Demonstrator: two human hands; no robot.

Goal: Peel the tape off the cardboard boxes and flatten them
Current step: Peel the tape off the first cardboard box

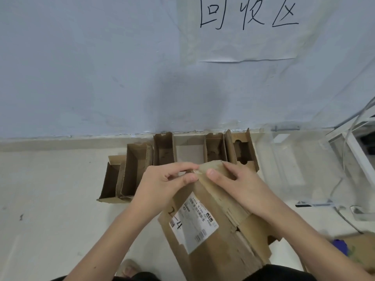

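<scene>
A flattened brown cardboard box (215, 230) was held low in the middle of the view, tilted up from the person's lap toward the wall, its top edge between both hands. A white rectangular shipping label (193, 222) with barcodes was stuck on its upper face, and a handwritten "2-4" sat beside the label. The left hand (162, 181) pinched the box's top corner, thumb and forefinger curled together on what looked like a thin strip of tape; the strip itself was too faint to make out surely. The right hand (237, 183) gripped the same top edge just beside it, thumb pressed flat on the near face and fingers wrapped over the far side.

Beyond the hands, a row of open brown cardboard boxes (162, 153) stood on the pale floor (50, 189) against the base of the blue-grey wall (81, 67). A white paper sheet with black handwritten characters (247, 27) hung on the wall above. To the right of the row stood a clear plastic bin (288, 159), and beyond it white frame parts and thin cables (353, 142). At the lower right edge lay another piece of cardboard with a blue object (341, 246) on it, blurred. A sandalled foot (127, 268) showed at the bottom.
</scene>
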